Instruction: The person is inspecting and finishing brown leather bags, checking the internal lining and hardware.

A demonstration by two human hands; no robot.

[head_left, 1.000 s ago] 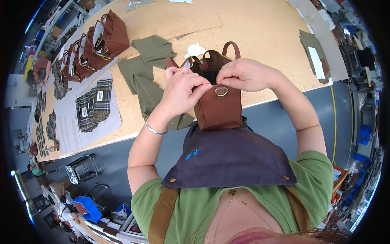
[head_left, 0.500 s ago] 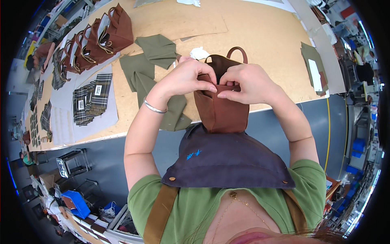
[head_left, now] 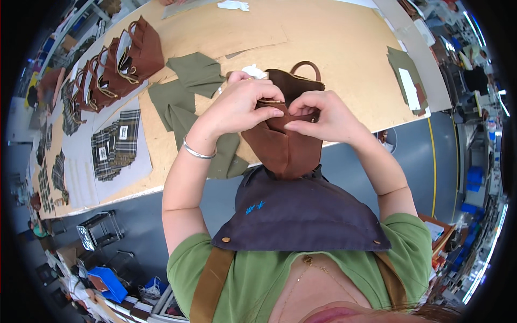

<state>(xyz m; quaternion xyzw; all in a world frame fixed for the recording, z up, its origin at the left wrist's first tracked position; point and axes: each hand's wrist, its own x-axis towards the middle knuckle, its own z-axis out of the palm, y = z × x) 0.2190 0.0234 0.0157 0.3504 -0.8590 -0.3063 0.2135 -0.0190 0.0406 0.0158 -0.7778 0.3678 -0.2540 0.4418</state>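
A reddish-brown handbag (head_left: 291, 148) stands at the table's near edge, against my dark apron. Its mouth gapes, and one round handle (head_left: 307, 65) rises at the far side. My left hand (head_left: 245, 102) pinches the near rim on the left, thumb outside and fingers over the edge. Close beside it, my right hand (head_left: 323, 116) grips the same rim with curled fingers. Between the two hands the rim is bent into a point, with a strip of zipper showing by the left fingers. The bag's inside is mostly hidden.
Olive-green fabric pieces (head_left: 194, 72) lie left of the bag. Several finished-looking brown handbags (head_left: 142, 51) stand in a row at the far left, near stacked plaid pieces (head_left: 116, 142). Another green piece (head_left: 404, 72) with white paper lies at the right edge. A stool (head_left: 99, 231) stands below.
The bag's near rim, flatter before, is now folded to a point between my hands, and the bag's body leans and twists more. Both hands keep their hold. The view has shifted slightly.
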